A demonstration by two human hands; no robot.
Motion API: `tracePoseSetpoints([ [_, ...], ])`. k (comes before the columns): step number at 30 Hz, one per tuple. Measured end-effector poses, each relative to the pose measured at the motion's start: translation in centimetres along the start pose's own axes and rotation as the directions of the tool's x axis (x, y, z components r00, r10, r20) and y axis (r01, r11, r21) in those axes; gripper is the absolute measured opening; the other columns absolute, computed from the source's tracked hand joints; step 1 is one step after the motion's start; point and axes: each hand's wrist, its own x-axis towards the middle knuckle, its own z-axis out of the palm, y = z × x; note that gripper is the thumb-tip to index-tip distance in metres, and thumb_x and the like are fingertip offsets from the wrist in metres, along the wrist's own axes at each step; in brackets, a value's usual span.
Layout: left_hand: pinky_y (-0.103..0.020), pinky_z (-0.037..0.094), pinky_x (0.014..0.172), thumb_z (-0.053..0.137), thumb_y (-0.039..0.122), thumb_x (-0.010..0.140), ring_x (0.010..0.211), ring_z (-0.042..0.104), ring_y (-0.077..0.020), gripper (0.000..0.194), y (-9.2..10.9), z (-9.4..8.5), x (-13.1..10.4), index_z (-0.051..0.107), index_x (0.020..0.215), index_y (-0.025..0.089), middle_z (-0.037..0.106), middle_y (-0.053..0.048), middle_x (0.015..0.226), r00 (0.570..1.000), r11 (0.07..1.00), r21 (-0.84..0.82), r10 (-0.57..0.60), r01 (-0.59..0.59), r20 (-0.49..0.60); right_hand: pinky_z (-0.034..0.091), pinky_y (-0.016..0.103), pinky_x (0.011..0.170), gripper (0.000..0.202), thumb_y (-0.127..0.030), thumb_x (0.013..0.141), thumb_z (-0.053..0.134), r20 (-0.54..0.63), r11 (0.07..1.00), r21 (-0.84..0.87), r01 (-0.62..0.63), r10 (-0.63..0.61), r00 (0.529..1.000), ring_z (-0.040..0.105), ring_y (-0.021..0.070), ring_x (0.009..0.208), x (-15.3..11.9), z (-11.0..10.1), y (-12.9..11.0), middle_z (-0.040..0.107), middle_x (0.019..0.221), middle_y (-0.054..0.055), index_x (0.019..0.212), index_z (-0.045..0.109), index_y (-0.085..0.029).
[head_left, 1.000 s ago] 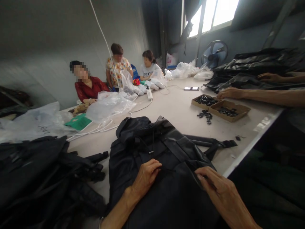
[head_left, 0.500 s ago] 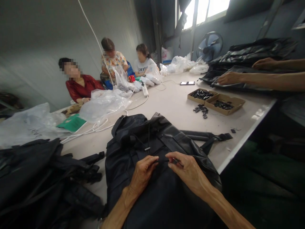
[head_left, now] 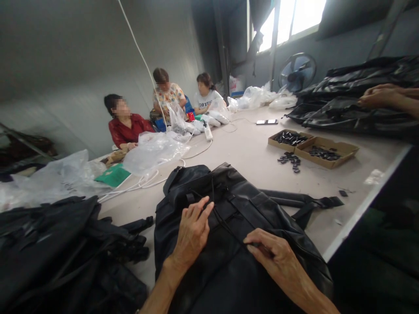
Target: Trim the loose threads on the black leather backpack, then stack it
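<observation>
A black backpack (head_left: 225,261) lies on the table in front of me, its strap (head_left: 288,198) stretching out to the right. My right hand (head_left: 273,257) pinches a thin black drawstring cord (head_left: 225,223) low on the right of the bag, and the cord runs up toward the bag's top. Over the upper left of the bag, my left hand (head_left: 194,226) has its fingers extended close to the cord. Whether its fingertips touch the cord is unclear.
Two cardboard trays (head_left: 327,151) of small black parts stand behind the bag at right. More black bags (head_left: 42,244) are piled at left, others (head_left: 353,109) at back right beside another person's hands (head_left: 381,96). Three people sit across the table (head_left: 235,146), near plastic bags (head_left: 157,152).
My hands have moved apart: the left went up and its fingers spread, the right went down and right with the cord drawn out. The view has shifted, and the other person's hands moved.
</observation>
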Motion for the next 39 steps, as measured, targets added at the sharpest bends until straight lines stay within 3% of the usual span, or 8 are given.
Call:
tracePoseSetpoints([
  [3, -0.047, 0.035, 0.096, 0.052, 0.009, 0.086, 0.126, 0.038, -0.0295, 0.05, -1.2, -0.3, 2.4, 0.044, 0.134, 0.023, 0.047, -0.008, 0.138, 0.979, 0.988, 0.074, 0.119, -0.133, 0.166, 0.043, 0.022, 0.064, 0.014, -0.022, 0.091, 0.048, 0.046, 1.0, 0.004, 0.025, -0.025, 0.999, 0.059, 0.0122, 0.075, -0.3, 0.2, 0.2, 0.062, 0.088, 0.002, 0.09, 0.061, -0.019],
  [7, -0.039, 0.042, 0.082, 0.049, 0.01, 0.09, 0.097, 0.056, -0.0216, 0.027, -2.8, 1.1, 4.1, 0.059, 0.113, 0.019, 0.062, -0.006, 0.111, 0.931, 0.963, 0.042, 0.247, -0.267, 0.268, 0.042, 0.024, 0.063, 0.01, -0.022, 0.087, 0.052, 0.129, 0.996, -0.087, -0.006, 0.017, 0.992, 0.057, 0.0129, 0.071, 0.7, -0.9, -1.1, 0.062, 0.085, 0.001, 0.086, 0.061, -0.019],
  [13, -0.035, 0.044, 0.078, 0.04, 0.013, 0.095, 0.093, 0.059, -0.0187, 0.026, -3.3, 1.8, 3.7, 0.058, 0.114, 0.014, 0.062, -0.01, 0.11, 0.939, 0.95, 0.01, 0.306, -0.311, 0.16, 0.037, 0.026, 0.057, 0.028, -0.039, 0.086, 0.053, 0.052, 0.982, -0.11, -0.156, 0.162, 0.985, 0.053, 0.015, 0.063, 6.8, -2.2, -2.6, 0.067, 0.079, 0.005, 0.092, 0.069, -0.017],
  [17, -0.034, 0.046, 0.082, 0.038, 0.013, 0.096, 0.099, 0.059, -0.0182, 0.028, -2.7, 1.1, 3.5, 0.055, 0.118, 0.011, 0.062, -0.012, 0.113, 0.938, 0.942, 0.0, 0.335, -0.336, 0.089, 0.033, 0.023, 0.052, 0.02, -0.028, 0.078, 0.059, 0.252, 0.982, 0.052, -0.183, 0.165, 0.954, 0.05, 0.0119, 0.055, 9.7, 0.3, -1.5, 0.064, 0.061, 0.002, 0.066, 0.066, -0.014],
  [21, -0.037, 0.048, 0.086, 0.042, 0.012, 0.093, 0.101, 0.057, -0.0208, 0.029, -2.8, 1.4, 3.9, 0.056, 0.119, 0.014, 0.061, -0.01, 0.115, 0.937, 0.938, 0.035, 0.341, -0.344, 0.079, 0.025, 0.02, 0.044, 0.03, -0.027, 0.086, 0.045, 0.315, 0.932, 0.223, -0.285, 0.208, 0.926, 0.037, 0.0075, 0.043, 9.2, 2.9, -0.6, 0.054, 0.049, -0.001, 0.066, 0.06, -0.012],
  [29, -0.042, 0.05, 0.088, 0.041, 0.009, 0.091, 0.107, 0.053, -0.0256, 0.035, -4.9, 3.8, 4.5, 0.054, 0.123, 0.013, 0.062, -0.011, 0.12, 0.915, 0.915, 0.031, 0.404, -0.403, -0.017, 0.03, 0.02, 0.048, 0.039, -0.031, 0.091, 0.039, 0.178, 0.8, 0.484, -0.354, 0.307, 0.935, 0.041, 0.0075, 0.045, 8.2, 5.4, -1.2, 0.05, 0.049, 0.0, 0.068, 0.063, -0.01],
  [35, -0.035, 0.052, 0.083, 0.038, 0.013, 0.092, 0.105, 0.055, -0.0235, 0.037, -6.7, 5.4, 4.4, 0.056, 0.125, 0.018, 0.063, -0.007, 0.121, 0.899, 0.9, 0.066, 0.434, -0.431, -0.059, 0.032, 0.018, 0.047, 0.038, -0.022, 0.089, 0.038, 0.114, 0.705, 0.56, -0.435, 0.454, 0.884, 0.037, 0.0058, 0.041, 8.7, 6.6, -1.2, 0.046, 0.045, -0.002, 0.058, 0.059, -0.012],
  [39, -0.037, 0.052, 0.078, 0.039, 0.023, 0.094, 0.1, 0.058, -0.0246, 0.033, -8.1, 7.0, 4.2, 0.062, 0.116, 0.016, 0.067, -0.008, 0.112, 0.944, 0.939, 0.138, 0.326, -0.315, -0.059, 0.029, 0.018, 0.039, 0.034, -0.019, 0.081, 0.042, 0.217, 0.648, 0.536, -0.541, 0.514, 0.83, 0.035, 0.0064, 0.035, 7.6, 7.9, -1.7, 0.045, 0.042, -0.004, 0.052, 0.059, -0.016],
])
